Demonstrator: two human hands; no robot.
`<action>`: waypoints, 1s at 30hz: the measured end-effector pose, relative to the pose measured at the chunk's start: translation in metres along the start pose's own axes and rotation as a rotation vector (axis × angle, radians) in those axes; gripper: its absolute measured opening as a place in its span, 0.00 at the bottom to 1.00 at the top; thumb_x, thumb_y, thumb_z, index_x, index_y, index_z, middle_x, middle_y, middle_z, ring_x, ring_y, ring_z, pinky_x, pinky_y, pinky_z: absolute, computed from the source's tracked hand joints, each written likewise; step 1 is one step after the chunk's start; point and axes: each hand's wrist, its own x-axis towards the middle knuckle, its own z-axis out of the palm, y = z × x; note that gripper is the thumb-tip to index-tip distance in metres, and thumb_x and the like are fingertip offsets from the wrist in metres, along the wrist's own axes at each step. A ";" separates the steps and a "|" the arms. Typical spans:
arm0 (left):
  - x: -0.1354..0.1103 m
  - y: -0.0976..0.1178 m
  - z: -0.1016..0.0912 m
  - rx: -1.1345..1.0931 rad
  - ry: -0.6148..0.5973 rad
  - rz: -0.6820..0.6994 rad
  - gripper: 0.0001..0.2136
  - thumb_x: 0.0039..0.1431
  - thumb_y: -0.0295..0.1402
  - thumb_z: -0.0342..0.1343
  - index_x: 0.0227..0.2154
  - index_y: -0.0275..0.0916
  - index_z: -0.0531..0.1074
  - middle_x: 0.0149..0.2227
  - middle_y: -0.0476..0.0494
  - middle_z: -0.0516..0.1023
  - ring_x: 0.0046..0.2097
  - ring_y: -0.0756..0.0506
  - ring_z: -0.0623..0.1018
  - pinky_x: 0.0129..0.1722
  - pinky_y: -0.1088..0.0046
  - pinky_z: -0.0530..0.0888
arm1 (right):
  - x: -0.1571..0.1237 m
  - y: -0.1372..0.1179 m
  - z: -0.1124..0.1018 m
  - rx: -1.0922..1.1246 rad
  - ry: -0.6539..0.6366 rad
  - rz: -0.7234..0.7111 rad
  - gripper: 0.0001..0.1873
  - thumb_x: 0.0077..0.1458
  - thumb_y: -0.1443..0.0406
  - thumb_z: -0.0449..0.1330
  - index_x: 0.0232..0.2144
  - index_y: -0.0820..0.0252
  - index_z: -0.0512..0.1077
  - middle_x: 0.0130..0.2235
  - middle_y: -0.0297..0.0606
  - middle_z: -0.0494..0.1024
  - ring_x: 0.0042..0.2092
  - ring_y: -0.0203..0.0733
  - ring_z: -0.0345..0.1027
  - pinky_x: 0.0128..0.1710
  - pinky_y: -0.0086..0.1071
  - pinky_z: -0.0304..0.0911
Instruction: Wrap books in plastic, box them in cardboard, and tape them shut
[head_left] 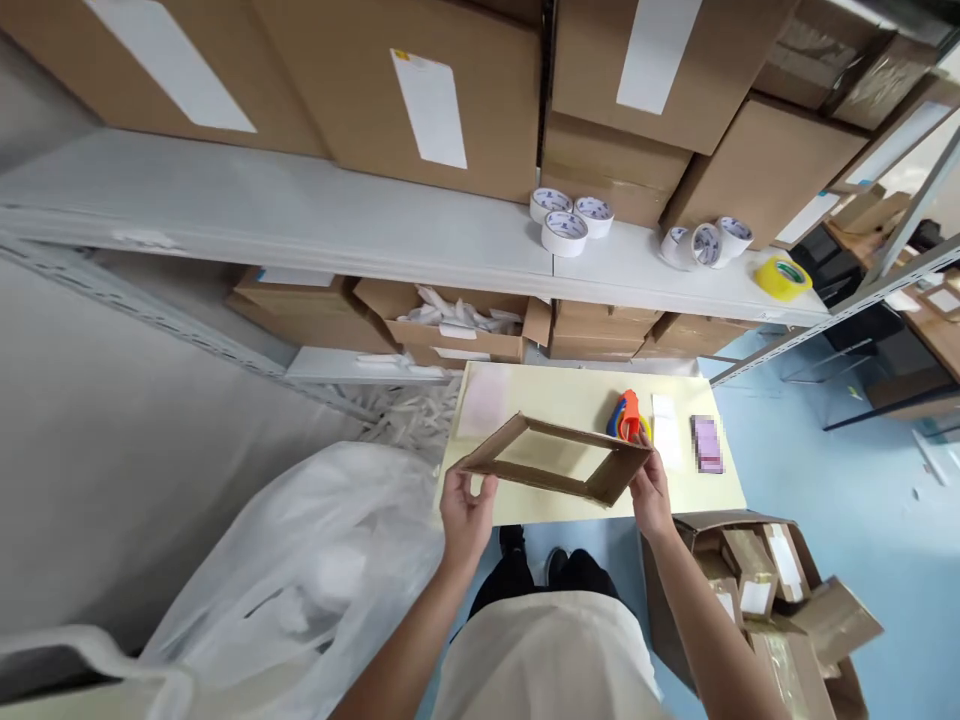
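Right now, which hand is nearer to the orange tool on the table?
Right. The right hand is just on the near side of the orange tool; the left hand is well off to its left.

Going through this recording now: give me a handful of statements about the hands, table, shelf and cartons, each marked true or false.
1. The left hand and right hand both hold the open brown cardboard sleeve. True.
2. The orange-and-blue plastic tool lies on the pale yellow table. True.
3. The yellow tape roll is on the table. False: it is on the grey metal shelf.
4. The large open brown carton is empty. False: smaller brown cartons are inside it.
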 end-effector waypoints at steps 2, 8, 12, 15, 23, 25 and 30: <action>-0.002 -0.010 0.002 0.040 -0.033 0.000 0.24 0.48 0.49 0.64 0.44 0.42 0.67 0.47 0.40 0.73 0.52 0.42 0.74 0.42 0.70 0.77 | 0.003 -0.001 0.009 0.055 0.052 0.041 0.35 0.59 0.46 0.53 0.65 0.47 0.56 0.64 0.40 0.65 0.63 0.51 0.60 0.57 0.47 0.62; -0.007 -0.031 0.007 0.177 -0.080 0.040 0.24 0.54 0.48 0.58 0.50 0.42 0.65 0.52 0.37 0.70 0.53 0.41 0.73 0.44 0.67 0.76 | 0.013 0.007 0.013 0.057 -0.028 0.031 0.38 0.56 0.46 0.55 0.65 0.50 0.55 0.65 0.40 0.63 0.66 0.52 0.56 0.62 0.49 0.59; 0.005 -0.030 0.006 0.373 -0.161 0.194 0.25 0.54 0.46 0.59 0.52 0.41 0.68 0.49 0.37 0.72 0.50 0.40 0.74 0.43 0.65 0.74 | 0.026 0.018 0.004 0.064 -0.084 0.055 0.41 0.51 0.55 0.60 0.66 0.48 0.53 0.62 0.40 0.67 0.62 0.54 0.63 0.59 0.52 0.62; 0.011 -0.021 0.003 0.515 -0.218 0.326 0.26 0.54 0.45 0.58 0.54 0.40 0.69 0.44 0.37 0.74 0.46 0.39 0.75 0.42 0.63 0.74 | 0.040 0.024 0.000 0.079 -0.128 0.067 0.42 0.47 0.60 0.59 0.65 0.48 0.54 0.61 0.41 0.68 0.60 0.53 0.64 0.57 0.51 0.65; 0.005 -0.013 -0.003 0.784 -0.271 0.379 0.25 0.53 0.46 0.59 0.53 0.43 0.73 0.46 0.37 0.74 0.48 0.38 0.76 0.48 0.61 0.74 | 0.080 0.031 0.007 -0.009 -0.201 0.006 0.36 0.48 0.59 0.59 0.61 0.47 0.62 0.59 0.40 0.69 0.62 0.53 0.60 0.61 0.51 0.58; 0.005 -0.012 -0.005 0.834 -0.305 0.388 0.22 0.52 0.46 0.60 0.48 0.43 0.77 0.45 0.38 0.74 0.48 0.38 0.76 0.49 0.61 0.75 | 0.088 0.035 0.010 -0.119 -0.169 -0.056 0.34 0.48 0.57 0.61 0.59 0.49 0.66 0.57 0.42 0.68 0.62 0.53 0.59 0.63 0.52 0.54; 0.011 -0.009 -0.006 0.856 -0.396 0.372 0.19 0.53 0.45 0.59 0.45 0.43 0.79 0.45 0.38 0.74 0.47 0.39 0.76 0.50 0.61 0.75 | 0.092 0.036 0.011 -0.168 -0.119 -0.078 0.31 0.48 0.50 0.64 0.53 0.57 0.72 0.42 0.42 0.73 0.48 0.52 0.69 0.59 0.53 0.59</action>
